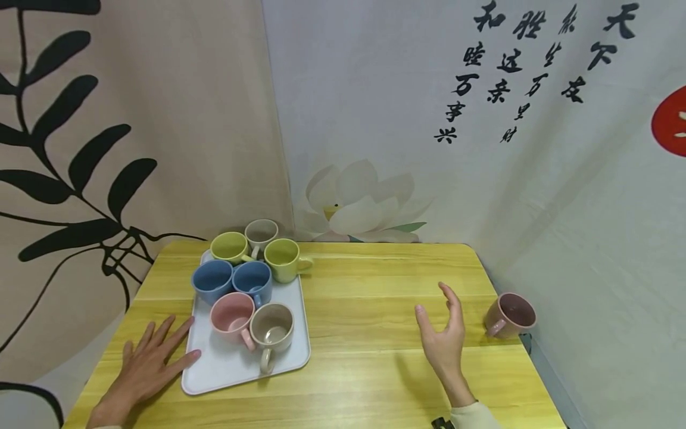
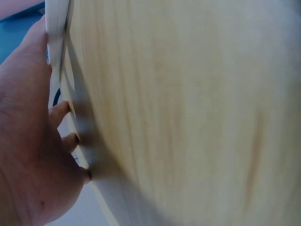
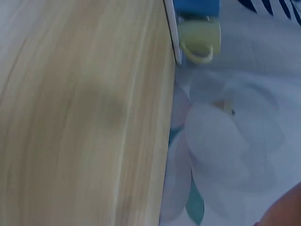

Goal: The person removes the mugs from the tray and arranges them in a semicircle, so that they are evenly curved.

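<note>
My left hand [image 1: 147, 366] lies spread on the table, with its thumb and a fingertip at the left edge of a white tray [image 1: 214, 372]. In the left wrist view the tray's rim [image 2: 56, 42] shows beside the hand. Crowded on the tray are a pink mug [image 1: 231, 316], a beige mug [image 1: 271, 328], two blue mugs [image 1: 212, 283], two green mugs [image 1: 282, 260] and a pale grey mug [image 1: 261, 232] at the back. My right hand [image 1: 445, 342] is raised over the table, thumb and fingers apart, holding nothing. To its right a mauve mug [image 1: 509, 316] stands at the table's edge.
The wooden table [image 1: 364, 310] meets a cloth backdrop [image 1: 364, 107] printed with leaves, a lotus and black writing. Beyond the table's right edge, near the mauve mug, a grey strip [image 1: 557, 381] runs along below.
</note>
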### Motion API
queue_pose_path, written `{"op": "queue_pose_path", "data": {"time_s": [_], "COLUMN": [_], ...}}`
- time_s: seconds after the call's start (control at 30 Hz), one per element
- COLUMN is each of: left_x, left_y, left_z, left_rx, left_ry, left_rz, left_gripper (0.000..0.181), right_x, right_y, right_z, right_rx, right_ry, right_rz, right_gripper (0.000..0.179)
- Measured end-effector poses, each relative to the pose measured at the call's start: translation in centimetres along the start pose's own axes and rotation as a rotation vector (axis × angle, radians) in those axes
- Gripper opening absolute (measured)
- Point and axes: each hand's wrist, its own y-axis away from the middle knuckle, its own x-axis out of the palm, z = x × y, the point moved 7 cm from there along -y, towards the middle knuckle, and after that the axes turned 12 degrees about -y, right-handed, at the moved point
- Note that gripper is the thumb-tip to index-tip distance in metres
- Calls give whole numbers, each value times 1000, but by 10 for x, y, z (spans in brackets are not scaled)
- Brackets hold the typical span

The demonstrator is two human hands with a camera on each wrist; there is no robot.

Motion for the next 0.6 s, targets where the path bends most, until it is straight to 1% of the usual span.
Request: {"op": "queue_pose_path", "data": {"time_s": [0.17,0.33,0.5,0.6], "left_x": [0,-1,-3,-3], "left_y": [0,1,1,0], "left_z": [0,-1,-2,-2], "left_rx": [4,9,6,5], "left_ry": [-3,-11,-23,-26], "left_rz": [-7,-15,-18,-18], "left_gripper": [96,95,94,94], "right_x": [45,81,110,124], "right_y": [8,20,37,47], "right_z": [-2,-2,1,6], "right_rx": [29,61,79,53], "right_ry": [-33,-38,-34,-46], "right_rz": [192,349,465,519], "right_gripper": [74,73,71,69]}}
